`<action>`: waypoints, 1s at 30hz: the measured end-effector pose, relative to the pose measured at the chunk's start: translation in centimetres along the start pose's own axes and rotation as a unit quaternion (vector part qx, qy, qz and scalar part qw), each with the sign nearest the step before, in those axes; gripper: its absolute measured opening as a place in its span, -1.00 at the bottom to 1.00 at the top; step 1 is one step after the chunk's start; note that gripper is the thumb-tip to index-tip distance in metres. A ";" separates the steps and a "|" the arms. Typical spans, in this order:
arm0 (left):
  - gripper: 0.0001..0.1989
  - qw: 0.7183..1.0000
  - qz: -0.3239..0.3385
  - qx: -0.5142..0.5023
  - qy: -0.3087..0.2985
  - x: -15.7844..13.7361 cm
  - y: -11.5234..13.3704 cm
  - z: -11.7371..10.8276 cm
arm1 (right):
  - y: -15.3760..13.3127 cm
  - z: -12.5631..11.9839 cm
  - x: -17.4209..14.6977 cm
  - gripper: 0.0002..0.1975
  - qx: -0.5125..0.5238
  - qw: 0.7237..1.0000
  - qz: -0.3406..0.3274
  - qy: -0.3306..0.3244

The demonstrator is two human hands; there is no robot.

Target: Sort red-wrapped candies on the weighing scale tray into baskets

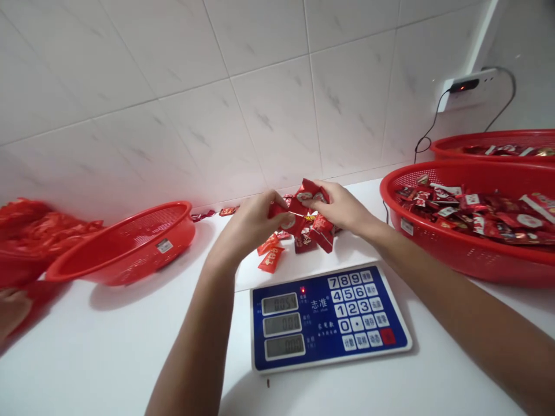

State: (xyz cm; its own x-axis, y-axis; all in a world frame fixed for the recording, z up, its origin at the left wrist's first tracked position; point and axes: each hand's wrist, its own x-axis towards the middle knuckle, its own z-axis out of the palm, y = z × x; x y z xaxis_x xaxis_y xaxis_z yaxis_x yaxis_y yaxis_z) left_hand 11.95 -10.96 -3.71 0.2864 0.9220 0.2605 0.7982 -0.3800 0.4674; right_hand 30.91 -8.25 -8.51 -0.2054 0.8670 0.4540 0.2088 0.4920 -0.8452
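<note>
My left hand point(255, 222) is closed on a red wrapped sweet point(287, 219) with a pale print. In my right hand point(340, 207), thumb and fingers grip another red wrapped sweet point(307, 193). Both hands are close together over the weighing scale point(329, 318), which has a blue panel and lit displays. Under the hands, on the scale's white pan point(347, 254), lie several red sweets; one orange-red sweet point(270, 259) shows clearly. A boxy red packet point(322, 231) is just below my right fingers; whether they touch it, I cannot tell.
On the right stand a red basket point(455, 263) of mixed wrapped sweets and another red basket point(511, 138) behind it. A tilted red basket point(125, 266) is on the left, beside a heap of red bags point(47, 237). Another person's hand point(13, 312) shows at the left edge.
</note>
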 end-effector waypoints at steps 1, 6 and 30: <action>-0.96 0.999 0.001 0.033 -0.013 0.0 -0.2 -0.3 | 0.0 -0.4 0.0 -0.88 -0.015 1.000 0.006 -0.002; -0.90 0.992 0.043 0.041 -0.114 0.2 -1.1 -0.7 | -0.9 -2.4 -0.2 -0.86 -0.045 0.999 -0.024 0.015; -0.73 0.986 0.117 -0.103 0.052 -2.4 3.4 -1.5 | -3.4 -2.5 -1.1 -0.80 -0.014 0.992 -0.088 0.087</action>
State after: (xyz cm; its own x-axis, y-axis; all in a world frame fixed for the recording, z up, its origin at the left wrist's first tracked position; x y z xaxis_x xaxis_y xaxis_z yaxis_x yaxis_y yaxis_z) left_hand 13.22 -14.63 -1.50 0.3853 0.7988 0.4621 0.5897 -0.5983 0.5425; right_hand 32.83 -10.72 -5.43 -0.0732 0.7668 0.6377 0.2118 0.6368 -0.7414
